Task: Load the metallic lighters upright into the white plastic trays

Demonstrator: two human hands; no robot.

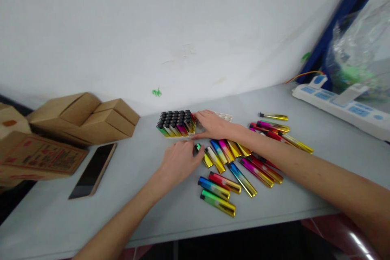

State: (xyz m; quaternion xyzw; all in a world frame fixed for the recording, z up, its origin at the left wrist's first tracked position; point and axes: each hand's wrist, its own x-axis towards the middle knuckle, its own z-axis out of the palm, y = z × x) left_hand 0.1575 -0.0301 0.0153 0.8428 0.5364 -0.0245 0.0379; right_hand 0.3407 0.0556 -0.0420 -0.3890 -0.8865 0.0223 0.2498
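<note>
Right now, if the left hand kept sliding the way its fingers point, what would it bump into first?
Probably the loose lighters lying just right of the left hand. Its fingertips already seem to touch the nearest one, though depth is hard to judge.

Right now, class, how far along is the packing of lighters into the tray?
Done: the tray already holds rows of upright lighters, black caps up, and looks nearly full. In hand: the right hand rests at the tray's right end; the left hand touches a green-tipped lighter. Left: many loose lighters lie flat on the table.
</note>
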